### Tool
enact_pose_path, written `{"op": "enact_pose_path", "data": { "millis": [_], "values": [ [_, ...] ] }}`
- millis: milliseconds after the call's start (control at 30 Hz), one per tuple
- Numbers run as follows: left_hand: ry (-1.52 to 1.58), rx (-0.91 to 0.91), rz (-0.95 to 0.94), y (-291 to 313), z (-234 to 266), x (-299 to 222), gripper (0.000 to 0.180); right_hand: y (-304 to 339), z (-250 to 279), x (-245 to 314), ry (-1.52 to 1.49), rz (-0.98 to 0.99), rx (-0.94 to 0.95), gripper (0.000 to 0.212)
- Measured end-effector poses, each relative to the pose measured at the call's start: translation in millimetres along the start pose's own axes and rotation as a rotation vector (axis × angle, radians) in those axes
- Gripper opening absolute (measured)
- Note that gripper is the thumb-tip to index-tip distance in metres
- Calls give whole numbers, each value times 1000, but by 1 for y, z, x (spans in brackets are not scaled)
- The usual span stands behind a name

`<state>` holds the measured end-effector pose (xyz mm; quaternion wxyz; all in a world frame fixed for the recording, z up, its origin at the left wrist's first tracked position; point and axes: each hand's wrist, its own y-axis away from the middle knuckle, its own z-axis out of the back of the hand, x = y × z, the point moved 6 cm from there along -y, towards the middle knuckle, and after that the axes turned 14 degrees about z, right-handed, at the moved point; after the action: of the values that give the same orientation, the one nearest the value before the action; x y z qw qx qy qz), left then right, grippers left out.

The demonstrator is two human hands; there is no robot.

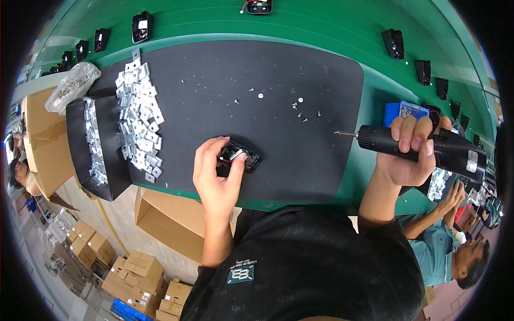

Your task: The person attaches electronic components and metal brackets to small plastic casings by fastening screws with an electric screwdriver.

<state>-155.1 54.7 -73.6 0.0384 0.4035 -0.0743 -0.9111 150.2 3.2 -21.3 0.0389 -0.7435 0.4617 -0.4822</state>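
Observation:
My left hand [217, 172] is closed around a small black plastic housing [250, 155] on the dark mat, its thumb pressed onto a metal piece inside. A bit of red wire shows within the housing. Out to the right, my right hand [409, 155] grips a black electric screwdriver [455, 153] lying level, its bit pointing left. At the tip of the bit [345, 133] sits what looks like a small screw. Several loose screws [295, 106] are scattered on the mat between the two hands, toward the far side.
A heap of flat metal brackets [140, 115] covers the mat's left side, beside a black box [115, 155] holding more. A blue bin [393, 111] of screws stands at right. Black housings [142, 27] line the green belt [321, 29]. A co-worker [441, 257] sits at right.

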Motion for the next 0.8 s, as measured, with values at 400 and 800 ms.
{"op": "enact_pose_path", "data": {
  "millis": [400,800],
  "values": [
    [-25,35,-181,-13,-15,-37,40,-5,-13,18,-226,-4,55,51],
    [209,185,-707,16,-47,-93,32,-4,-51,29,-361,-71,136,49]
  ]
}}
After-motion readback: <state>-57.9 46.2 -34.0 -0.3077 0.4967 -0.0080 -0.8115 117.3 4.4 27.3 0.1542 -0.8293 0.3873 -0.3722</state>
